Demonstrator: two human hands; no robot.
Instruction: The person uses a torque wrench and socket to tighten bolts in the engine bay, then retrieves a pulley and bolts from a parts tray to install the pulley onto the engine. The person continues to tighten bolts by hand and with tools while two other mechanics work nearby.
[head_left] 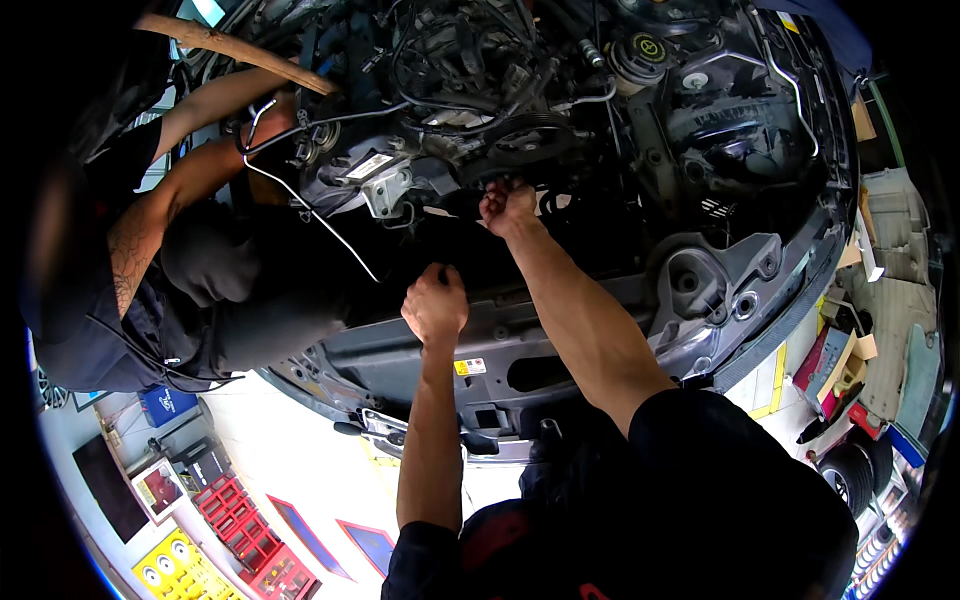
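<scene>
Both my arms reach over the front panel (400, 350) of a car into its engine bay. My right hand (508, 206) is up against the lower front of the engine (470, 90), just below a round dark pulley (528, 138). Its fingers are curled together, and what they grip, if anything, is hidden. Nearer to me, my left hand (436, 304) is closed like a fist above the front panel, beside the dark gap behind it. Something dark shows at its fingers, too unclear to name. A metal bracket (387, 192) sits left of my right hand.
At the left a co-worker leans in, a forearm (190, 185) among the hoses. A thin bent metal pipe (320, 215) slants over the gap, and a wooden stick (235, 45) crosses the upper left. Red bins (235, 520) stand lower left; tyres (850, 475) lie lower right.
</scene>
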